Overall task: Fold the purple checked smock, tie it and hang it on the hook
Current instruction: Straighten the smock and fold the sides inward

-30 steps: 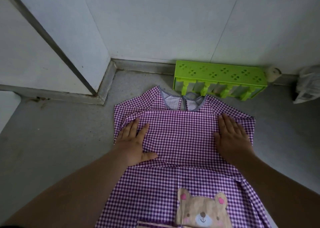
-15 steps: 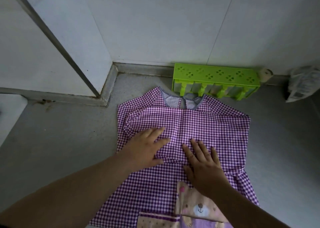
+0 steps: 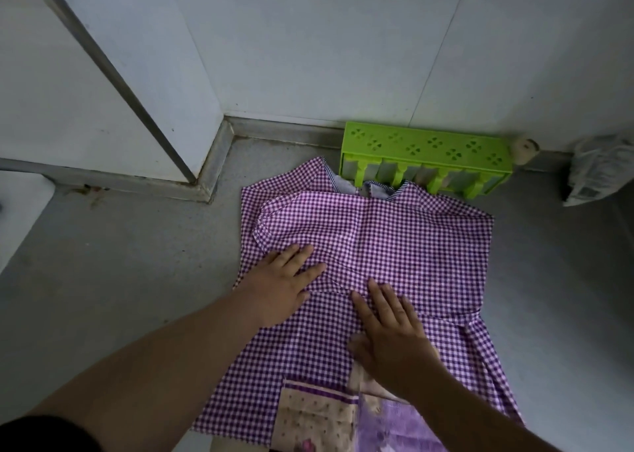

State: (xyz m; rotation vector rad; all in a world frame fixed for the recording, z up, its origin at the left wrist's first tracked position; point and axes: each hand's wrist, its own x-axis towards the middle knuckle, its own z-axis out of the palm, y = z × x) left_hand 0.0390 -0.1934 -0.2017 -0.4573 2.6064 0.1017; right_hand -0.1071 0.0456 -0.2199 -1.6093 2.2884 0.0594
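The purple checked smock point(image 3: 411, 245) lies flat on the grey floor, neck toward the wall, with both sleeves folded in across its chest. My left hand point(image 3: 278, 285) rests palm down on the folded left sleeve, fingers spread. My right hand point(image 3: 391, 331) lies flat on the middle of the smock, just above the beige bear patch and the purple pocket point(image 3: 343, 414), and hides most of the bear. Neither hand grips the cloth. No hook is in view.
A green plastic rack point(image 3: 425, 153) stands against the wall right behind the smock's collar. A small round beige object point(image 3: 523, 149) and a crumpled white bag point(image 3: 600, 170) lie at the back right. A wall corner with a metal strip point(image 3: 192, 163) stands at the left.
My hands slid from the smock's outer edges toward its middle and lower down. The right hand moved down onto the bear patch. The view has tilted slightly left.
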